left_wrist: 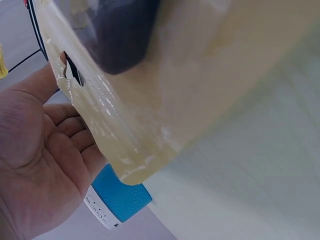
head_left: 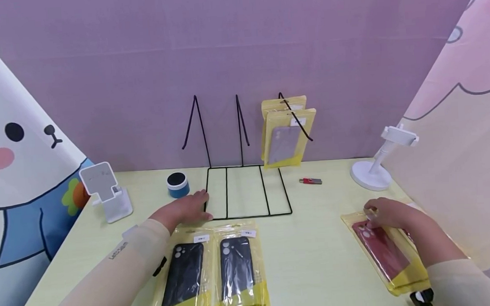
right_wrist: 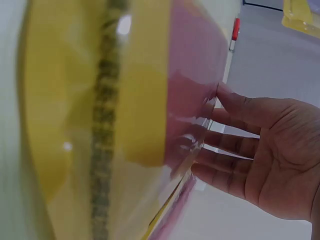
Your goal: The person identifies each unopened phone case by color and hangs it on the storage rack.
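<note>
My right hand [head_left: 389, 213] rests on the red case pouch [head_left: 386, 252], fingers at its top edge.
Pouch's long axis runs 11 to 5 on the table [head_left: 318, 251]; grip fingers relaxed, touching it; left hand [head_left: 189, 208] lies flat, holding nothing, by the wire rack [head_left: 247, 190].

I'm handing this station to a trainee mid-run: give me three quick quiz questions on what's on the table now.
1. True or false: the wire rack has packaged cases hanging on its rightmost hook only.
2. What colour is the case in the pack under the right hand?
3. What lies nearest the left hand: A the USB stick, B the rack's base, C the white round-based stand?

Key: 1 true. 2 red. 3 B.
</note>
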A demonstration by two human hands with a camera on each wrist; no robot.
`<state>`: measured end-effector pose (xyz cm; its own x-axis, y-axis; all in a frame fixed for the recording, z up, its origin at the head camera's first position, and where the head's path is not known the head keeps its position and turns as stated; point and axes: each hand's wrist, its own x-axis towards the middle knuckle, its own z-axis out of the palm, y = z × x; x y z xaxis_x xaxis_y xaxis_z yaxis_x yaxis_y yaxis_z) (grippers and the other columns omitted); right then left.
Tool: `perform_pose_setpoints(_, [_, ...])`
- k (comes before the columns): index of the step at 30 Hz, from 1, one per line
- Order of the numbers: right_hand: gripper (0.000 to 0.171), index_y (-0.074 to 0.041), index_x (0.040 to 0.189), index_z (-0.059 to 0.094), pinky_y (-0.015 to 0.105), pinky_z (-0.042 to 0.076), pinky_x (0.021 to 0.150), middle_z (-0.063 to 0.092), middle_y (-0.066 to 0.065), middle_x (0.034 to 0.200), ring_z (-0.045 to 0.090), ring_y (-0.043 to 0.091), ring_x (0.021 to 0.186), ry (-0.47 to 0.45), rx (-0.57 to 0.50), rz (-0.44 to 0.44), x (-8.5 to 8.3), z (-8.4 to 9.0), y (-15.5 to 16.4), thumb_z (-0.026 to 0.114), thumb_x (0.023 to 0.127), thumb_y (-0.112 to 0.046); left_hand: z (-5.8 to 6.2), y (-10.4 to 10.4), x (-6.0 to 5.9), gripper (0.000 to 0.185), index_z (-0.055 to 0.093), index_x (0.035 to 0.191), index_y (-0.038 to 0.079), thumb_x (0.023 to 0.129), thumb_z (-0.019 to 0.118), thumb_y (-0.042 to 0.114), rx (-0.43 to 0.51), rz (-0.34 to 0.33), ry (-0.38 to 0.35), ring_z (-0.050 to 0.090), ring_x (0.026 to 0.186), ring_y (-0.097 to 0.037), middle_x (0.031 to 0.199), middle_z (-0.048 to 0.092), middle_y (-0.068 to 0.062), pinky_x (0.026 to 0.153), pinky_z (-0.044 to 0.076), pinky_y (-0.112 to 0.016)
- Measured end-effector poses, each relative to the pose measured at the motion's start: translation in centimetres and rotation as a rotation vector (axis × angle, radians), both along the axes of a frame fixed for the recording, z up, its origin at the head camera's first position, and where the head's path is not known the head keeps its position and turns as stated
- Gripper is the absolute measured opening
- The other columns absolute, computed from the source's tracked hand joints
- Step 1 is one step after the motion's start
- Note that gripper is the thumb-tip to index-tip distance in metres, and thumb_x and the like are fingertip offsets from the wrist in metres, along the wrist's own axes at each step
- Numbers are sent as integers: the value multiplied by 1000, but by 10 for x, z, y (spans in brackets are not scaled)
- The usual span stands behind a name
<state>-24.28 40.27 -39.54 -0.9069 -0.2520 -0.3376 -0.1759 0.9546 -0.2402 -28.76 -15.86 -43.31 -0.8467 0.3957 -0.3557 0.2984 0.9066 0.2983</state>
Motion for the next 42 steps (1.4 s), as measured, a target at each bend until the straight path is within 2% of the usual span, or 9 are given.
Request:
perform_pose_setpoints(3, [44,0,118,62,54,50,85,61,24,110,58,36,98,15,17,8,-1,-2,0,73,83,-25,-1,0,0,82,22,155,1,96,60,43,-2,1,-2,18,149,-40,162,14,-22,120,23,-52])
perform_pose_setpoints(9, [80,12,135,43,64,44,92,51,39,126,52,52,113,-41,27,-57,0,3,2,76,82,-39,-1,-1,0,82,21,156,1,97,59,44,-4,2,-5,18,149,-40,163,13,-22,119,23,-53])
perform_pose_setpoints(12, [85,13,138,38,66,42,95,47,39,133,49,53,118,-71,-1,-78,0,4,2,76,82,-40,0,-1,0,82,20,156,2,97,58,44,-4,4,-6,18,149,-40,163,13,-21,120,23,-53])
perform_pose_setpoints(16, [72,8,130,46,59,47,92,56,31,123,56,43,110,-81,-42,-79,0,7,1,76,82,-37,1,0,1,82,20,156,2,97,58,44,0,10,-10,18,149,-40,163,12,-20,120,22,-53])
perform_pose_setpoints(20, [45,0,112,56,43,52,76,63,12,98,59,27,89,-64,-84,-42,0,9,-1,72,86,-33,2,1,0,82,21,156,2,97,59,44,-6,9,-7,18,149,-40,163,12,-21,120,23,-53])
perform_pose_setpoints(25, [17,-8,95,62,31,45,65,60,0,81,53,15,75,23,-167,30,0,16,-6,63,95,-25,3,2,0,83,21,156,2,96,60,44,-24,9,-4,19,149,-40,163,13,-21,120,23,-53])
perform_pose_setpoints(30, [14,-11,92,63,26,43,63,55,-2,76,50,11,71,110,-254,51,2,30,-20,61,97,-24,2,2,0,83,20,156,1,96,60,44,-23,10,-13,18,149,-39,163,13,-21,120,22,-52])
perform_pose_setpoints(35, [13,-15,91,62,24,42,62,51,-4,72,48,9,69,194,-261,81,7,47,-42,61,98,-26,2,2,0,83,20,156,2,97,59,44,-22,13,-13,18,149,-39,163,13,-21,120,22,-52])
perform_pose_setpoints(42, [9,-21,96,64,25,49,66,60,-6,80,54,12,76,260,-287,129,20,72,-76,62,97,-29,2,2,0,82,21,155,1,97,59,43,-17,10,-8,18,149,-40,163,13,-22,120,22,-52])
